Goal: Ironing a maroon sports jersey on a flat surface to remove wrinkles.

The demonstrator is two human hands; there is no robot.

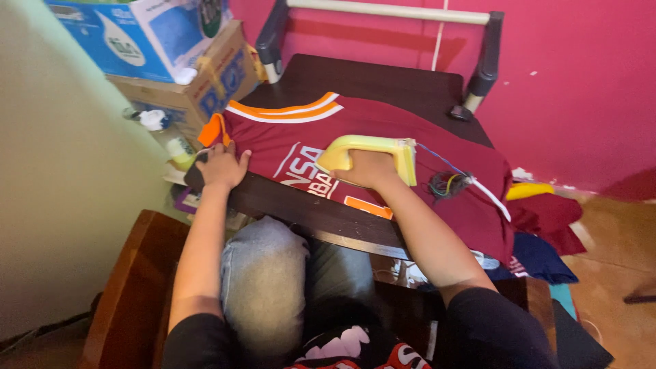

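1. At the bottom of the frame, the person is sitting with the knees in grey jeans [263, 273] under the edge of a dark wooden table [383, 78].
2. In the left centre, the left hand [222, 166] is lying flat with spread fingers on the left edge of a maroon jersey [383, 137], pressing the cloth down at the table corner.
3. In the centre, the right hand [369, 167] is closing around the handle of a yellow iron [372, 154]; the fingers are wrapped under it, so I cannot see them fully. The iron is resting on the jersey, just right of its white lettering.
4. The jersey is lying spread over the table, with its orange and white collar band toward the far side and its right part hanging over the table edge.
5. Right of the iron, thin coloured wires [447, 181] are lying in a small bundle on the cloth.
6. At the right of the frame, more clothes [547, 232] are lying in a pile on the floor.
7. In the upper left, cardboard boxes [184, 68] are standing stacked beside the table, and behind everything a pink wall [581, 82] is filling the upper right.
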